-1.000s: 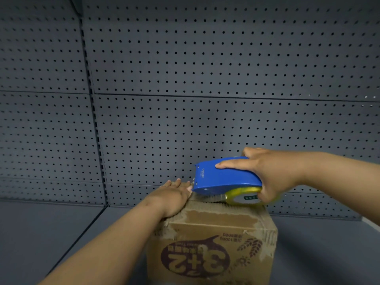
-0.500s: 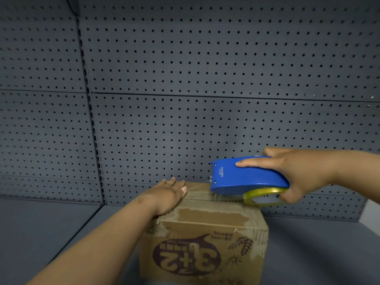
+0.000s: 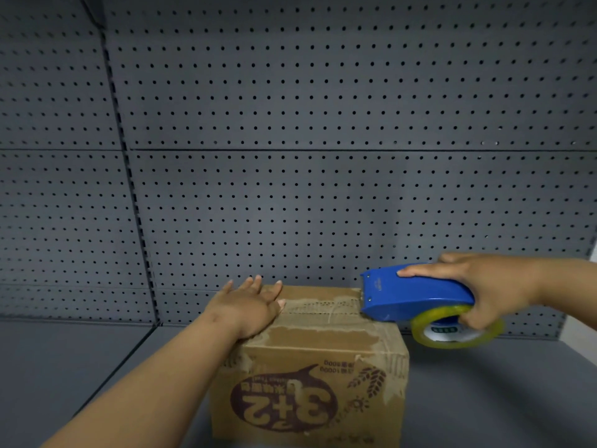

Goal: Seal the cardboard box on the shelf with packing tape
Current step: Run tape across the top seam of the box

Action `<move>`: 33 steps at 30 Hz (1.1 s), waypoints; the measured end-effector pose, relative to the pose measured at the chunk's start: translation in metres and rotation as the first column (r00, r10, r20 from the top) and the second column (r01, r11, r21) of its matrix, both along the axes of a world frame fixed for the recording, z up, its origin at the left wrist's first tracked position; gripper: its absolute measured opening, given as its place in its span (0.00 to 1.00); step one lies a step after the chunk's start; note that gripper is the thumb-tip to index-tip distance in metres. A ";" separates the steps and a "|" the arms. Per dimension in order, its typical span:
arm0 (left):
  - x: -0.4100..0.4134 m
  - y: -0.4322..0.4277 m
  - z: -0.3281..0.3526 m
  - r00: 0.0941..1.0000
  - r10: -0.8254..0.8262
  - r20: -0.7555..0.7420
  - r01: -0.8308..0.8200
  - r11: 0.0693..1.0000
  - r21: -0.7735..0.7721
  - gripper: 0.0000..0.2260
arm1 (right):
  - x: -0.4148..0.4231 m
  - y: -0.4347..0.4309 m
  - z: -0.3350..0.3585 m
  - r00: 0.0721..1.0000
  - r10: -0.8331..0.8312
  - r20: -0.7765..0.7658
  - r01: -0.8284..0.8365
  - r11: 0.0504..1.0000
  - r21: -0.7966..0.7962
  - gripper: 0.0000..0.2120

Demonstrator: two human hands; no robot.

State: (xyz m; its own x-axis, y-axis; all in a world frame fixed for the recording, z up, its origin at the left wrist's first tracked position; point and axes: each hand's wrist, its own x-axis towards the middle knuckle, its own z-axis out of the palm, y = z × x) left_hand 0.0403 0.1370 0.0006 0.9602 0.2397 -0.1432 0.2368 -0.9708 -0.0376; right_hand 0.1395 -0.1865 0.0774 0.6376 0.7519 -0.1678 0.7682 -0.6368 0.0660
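A brown cardboard box (image 3: 310,379) with an upside-down "3+2" print stands on the grey shelf (image 3: 484,399). My left hand (image 3: 248,307) lies flat, fingers spread, on the left part of the box top. My right hand (image 3: 478,291) grips a blue tape dispenser (image 3: 413,294) holding a yellowish roll of clear tape (image 3: 455,331). The dispenser's front edge touches the box top at its right end, and the roll hangs past the box's right side. A glossy strip of tape (image 3: 323,307) runs along the top between my left hand and the dispenser.
A grey perforated back panel (image 3: 323,156) rises right behind the box. A dark upright with slots (image 3: 135,202) divides the panel on the left. The shelf surface stretches to both sides of the box.
My right hand has drawn the dispenser rightward across the box top, from near my left hand to the right edge. My left hand has stayed pressed on the left side.
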 end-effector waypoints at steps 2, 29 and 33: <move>-0.001 -0.003 0.004 1.000 -0.010 0.009 0.008 0.985 0.172 0.25 | -0.001 0.001 0.001 1.000 -0.014 -0.011 0.014 1.000 0.008 0.44; 0.038 -0.080 -0.006 0.998 -0.049 0.037 0.056 0.979 -0.196 0.24 | 0.001 -0.021 -0.009 0.984 -0.003 -0.180 0.034 0.984 0.172 0.41; 0.040 -0.080 -0.008 0.999 -0.031 0.035 0.037 0.977 -0.212 0.24 | 0.006 -0.047 -0.015 0.974 -0.004 -0.225 0.060 0.968 0.243 0.41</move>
State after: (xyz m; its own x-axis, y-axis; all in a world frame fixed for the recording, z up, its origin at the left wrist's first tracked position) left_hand 0.0806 0.0575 -0.0070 0.9720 0.1743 -0.1574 0.2014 -0.9633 0.1775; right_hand 0.1452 -0.2336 0.0625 0.6297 0.7676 -0.1194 0.7247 -0.6359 -0.2655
